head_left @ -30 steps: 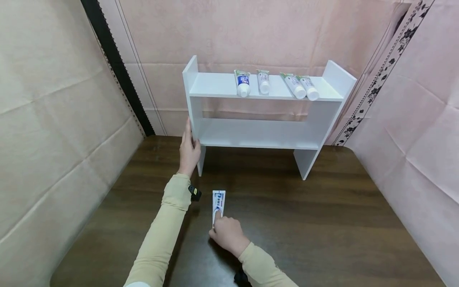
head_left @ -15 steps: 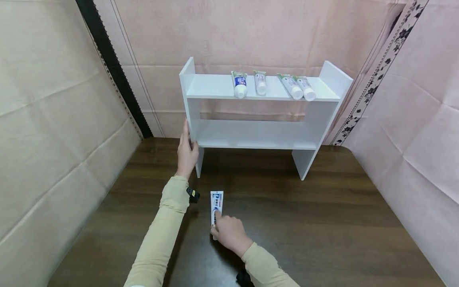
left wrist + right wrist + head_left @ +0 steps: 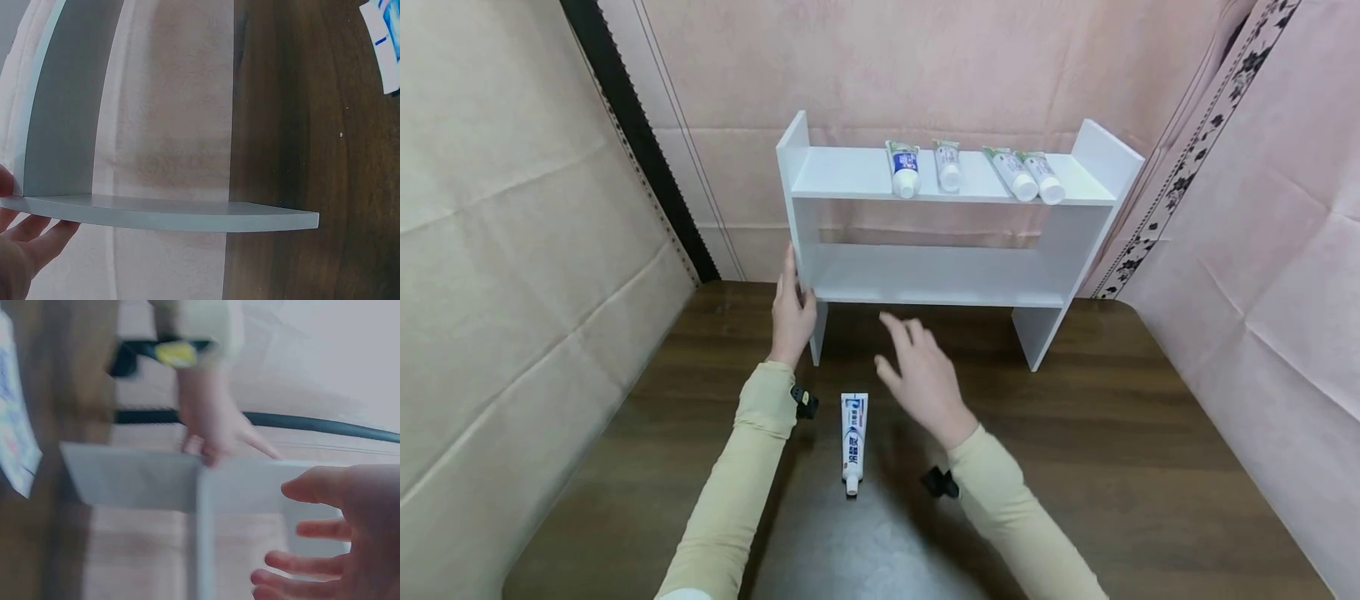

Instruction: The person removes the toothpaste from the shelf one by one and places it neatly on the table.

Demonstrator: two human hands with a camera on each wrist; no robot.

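Observation:
A white two-tier shelf (image 3: 932, 275) stands on the wooden table. My left hand (image 3: 792, 325) grips its left side panel (image 3: 187, 215); in the left wrist view the fingers lie along the outer face and the thumb is on the other side. My right hand (image 3: 928, 383) is raised in front of the shelf, fingers spread and holding nothing. To its lower left a blue-and-white toothpaste tube (image 3: 853, 442) lies flat on the table, cap toward me. One end of that tube also shows at the edge of both wrist views.
Several white tubes with green ends lie on the upper shelf, caps forward, among them a blue-labelled tube (image 3: 905, 171) and a paler tube (image 3: 948, 167). Pinkish cloth (image 3: 940, 67) hangs behind, and a pale cloth wall (image 3: 535, 250) flanks the table.
My right hand has let the toothpaste tube be, lifting off it and moving forward and right toward the shelf, fingers opening out. The left hand stays on the shelf's side.

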